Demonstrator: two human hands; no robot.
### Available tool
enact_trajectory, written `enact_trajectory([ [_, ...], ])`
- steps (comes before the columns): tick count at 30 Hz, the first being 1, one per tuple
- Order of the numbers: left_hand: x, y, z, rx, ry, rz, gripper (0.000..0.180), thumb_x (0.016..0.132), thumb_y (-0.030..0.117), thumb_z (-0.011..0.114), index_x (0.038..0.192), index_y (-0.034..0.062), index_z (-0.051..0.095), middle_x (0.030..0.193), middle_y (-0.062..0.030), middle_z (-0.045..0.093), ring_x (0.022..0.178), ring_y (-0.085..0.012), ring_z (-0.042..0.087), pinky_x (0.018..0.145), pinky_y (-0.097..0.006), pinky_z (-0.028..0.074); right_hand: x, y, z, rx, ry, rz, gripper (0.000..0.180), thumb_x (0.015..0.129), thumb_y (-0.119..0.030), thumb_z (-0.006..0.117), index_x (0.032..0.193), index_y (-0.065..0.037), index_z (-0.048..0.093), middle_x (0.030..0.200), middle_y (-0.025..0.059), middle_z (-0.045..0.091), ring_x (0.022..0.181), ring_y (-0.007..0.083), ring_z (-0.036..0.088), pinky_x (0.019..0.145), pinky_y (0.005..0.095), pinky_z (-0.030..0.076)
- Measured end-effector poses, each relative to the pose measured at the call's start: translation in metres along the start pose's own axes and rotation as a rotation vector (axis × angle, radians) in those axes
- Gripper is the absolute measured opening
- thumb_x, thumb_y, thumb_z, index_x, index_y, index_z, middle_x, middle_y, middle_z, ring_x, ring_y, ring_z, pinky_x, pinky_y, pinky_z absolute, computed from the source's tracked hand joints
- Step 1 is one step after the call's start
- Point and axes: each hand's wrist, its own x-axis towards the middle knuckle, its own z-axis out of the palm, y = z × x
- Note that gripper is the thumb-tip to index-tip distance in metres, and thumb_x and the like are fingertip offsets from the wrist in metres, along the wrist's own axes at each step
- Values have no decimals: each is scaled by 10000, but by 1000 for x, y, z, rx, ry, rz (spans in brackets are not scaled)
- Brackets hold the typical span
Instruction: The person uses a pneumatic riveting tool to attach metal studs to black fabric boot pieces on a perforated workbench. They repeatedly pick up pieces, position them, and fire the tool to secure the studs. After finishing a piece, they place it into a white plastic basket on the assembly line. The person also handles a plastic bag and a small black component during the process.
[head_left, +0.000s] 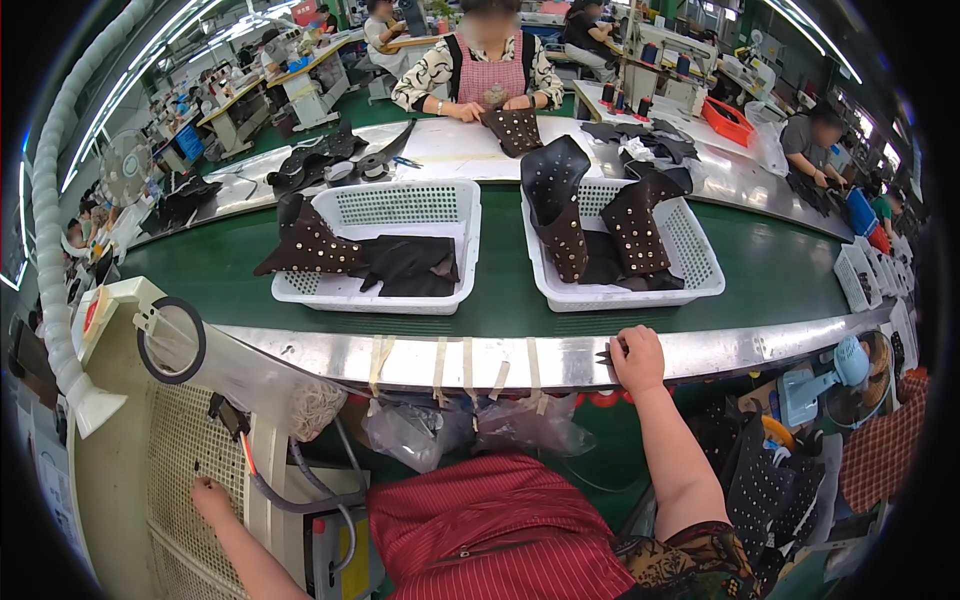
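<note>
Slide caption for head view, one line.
Right hand at metal edge of green belt, studded dark pieces in two white baskets; left hand at perforated panel.

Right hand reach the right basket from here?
Probably yes: the right hand is at the metal edge, just short of the right basket, with only green belt visible between.

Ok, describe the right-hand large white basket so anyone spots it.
Find the green belt across the middle. Beyond the right hand, on that belt, stands the white basket, right of a similar basket. It shows two dark studded pieces; the other shows one.
</note>
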Motion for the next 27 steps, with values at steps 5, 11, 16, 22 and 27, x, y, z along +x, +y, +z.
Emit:
enact_trajectory([
  [5, 12, -19, 13, -27, 43, 58, 196, 854, 92, 546, 1006, -15, 607, 1038, -191, 584, 925, -342, 580, 796, -414, 475, 1, 1, 2, 13, 11, -9, 131, 738, -118, 669, 710, -59, 556, 718, 106, 543, 711, 311, 529, 656, 419, 432],
  [11, 35, -23, 36, 37, 51, 157, 233, 847, 112, 528, 996, -49, 607, 958, -227, 622, 892, -370, 598, 770, -435, 480, -5, 10, -3, -9, 17, 13, 113, 744, -139, 642, 725, -56, 568, 723, 123, 542, 732, 328, 538, 676, 436, 440],
  [16, 43, -41, 36, 153, 200, 188, 292, 859, 111, 447, 1065, -42, 586, 986, -253, 629, 925, -432, 589, 769, -472, 478, 0, 9, 7, 36, 32, -6, 115, 734, -147, 646, 716, -56, 578, 721, 125, 547, 733, 328, 547, 675, 435, 447],
  [22, 18, -6, 18, 414, 103, 234, 270, 840, 160, 498, 874, -32, 686, 865, -205, 675, 761, -304, 675, 650, -399, 543, -6, 17, 5, 4, 31, 41, 149, 740, -188, 650, 706, -68, 568, 727, 103, 545, 747, 308, 550, 674, 419, 458],
  [27, 45, -42, 30, 244, 122, 215, 281, 859, 156, 462, 994, -34, 620, 949, -226, 648, 856, -370, 628, 714, -435, 510, -3, 14, 10, 5, 38, 23, 149, 742, -190, 656, 714, -67, 577, 744, 106, 549, 775, 307, 550, 689, 426, 458],
])
